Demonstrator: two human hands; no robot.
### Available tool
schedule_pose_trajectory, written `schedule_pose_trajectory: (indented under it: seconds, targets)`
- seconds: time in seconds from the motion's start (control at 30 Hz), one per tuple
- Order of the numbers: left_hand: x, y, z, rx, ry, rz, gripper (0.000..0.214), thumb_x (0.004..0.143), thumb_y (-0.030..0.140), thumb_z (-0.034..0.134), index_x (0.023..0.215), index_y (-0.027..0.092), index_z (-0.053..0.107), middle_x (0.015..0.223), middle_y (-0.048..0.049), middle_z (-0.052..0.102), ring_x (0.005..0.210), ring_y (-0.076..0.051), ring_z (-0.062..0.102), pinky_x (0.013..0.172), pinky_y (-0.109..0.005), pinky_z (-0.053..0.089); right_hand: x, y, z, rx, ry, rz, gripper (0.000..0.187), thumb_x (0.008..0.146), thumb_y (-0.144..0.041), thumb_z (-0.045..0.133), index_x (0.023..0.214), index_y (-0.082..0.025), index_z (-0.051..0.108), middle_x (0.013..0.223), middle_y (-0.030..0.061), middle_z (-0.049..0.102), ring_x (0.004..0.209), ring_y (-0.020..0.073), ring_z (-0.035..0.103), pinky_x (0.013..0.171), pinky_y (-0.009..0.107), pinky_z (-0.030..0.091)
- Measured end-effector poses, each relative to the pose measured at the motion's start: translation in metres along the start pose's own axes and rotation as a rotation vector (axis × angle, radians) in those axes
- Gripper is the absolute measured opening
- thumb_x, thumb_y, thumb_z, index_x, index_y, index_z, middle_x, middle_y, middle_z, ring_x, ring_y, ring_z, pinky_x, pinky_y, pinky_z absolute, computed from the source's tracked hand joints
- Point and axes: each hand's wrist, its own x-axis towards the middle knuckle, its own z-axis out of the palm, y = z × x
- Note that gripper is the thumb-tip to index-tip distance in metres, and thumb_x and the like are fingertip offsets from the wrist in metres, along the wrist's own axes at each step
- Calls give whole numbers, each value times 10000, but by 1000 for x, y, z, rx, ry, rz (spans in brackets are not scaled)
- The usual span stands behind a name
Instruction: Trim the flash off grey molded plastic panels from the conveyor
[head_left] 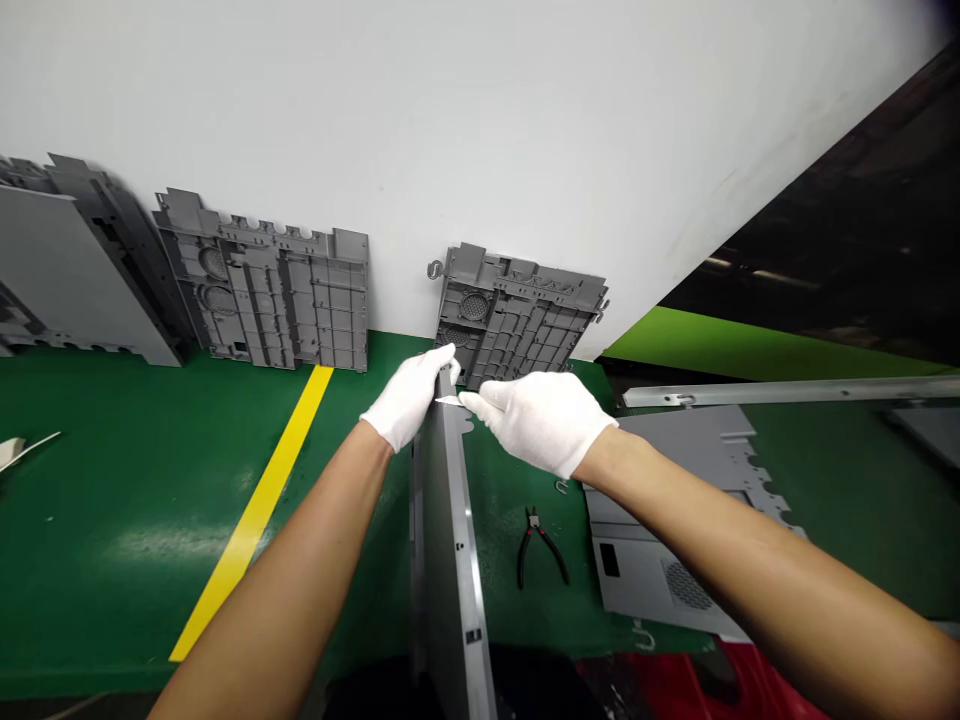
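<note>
A long grey panel [463,520] stands on edge in front of me, its narrow side facing up and running away from my body. My gloved left hand [409,400] is closed around the panel's far end. In my gloved right hand [544,420] is a knife, its handle hidden by the fingers. The pointed knife blade [448,400] lies across the panel's edge near my left fingertips. On the floor to the right of the panel lie pliers [534,521] with black handles, spread apart. Just beyond my hands, a ribbed grey plastic panel [517,315] leans against the wall.
Another ribbed panel [270,290] and a stack of grey panels [82,270] lean against the white wall [450,120] at left. A flat grey panel [637,560] lies under my right forearm. A metal rail [795,391] extends to the right. Yellow tape [255,510] marks the green floor.
</note>
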Motion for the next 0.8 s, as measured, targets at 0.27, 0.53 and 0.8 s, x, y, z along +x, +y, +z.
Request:
schedule_pose_trajectory:
  seconds: [0.27,0.53,0.8]
  targets:
    - [12,-10,-6,112,3,46,475,911,578,405,646,202,521,602,5,456,575,-156,451,556,-297,374,-9,11,10,308,76,-79,561,982,-623,223,745,-233,548,590,-12,528,527,156,488,551,279,338]
    - [-107,33,19,971,-473,844,170,850,248,591,681,238,595,725,-5,632,745,-195,557,1005,-451,355,-101,33,59,1371,157,368,489,954,-629,371,744,-221,539,496,-62,371,435,104,310,435,247,292]
    - [-111,39,16,1109,-754,860,261,691,341,776,583,217,574,550,-8,542,589,-193,503,658,-395,389,-188,19,205,1487,20,800,595,739,-717,631,529,-218,381,435,-70,327,427,85,301,434,248,255]
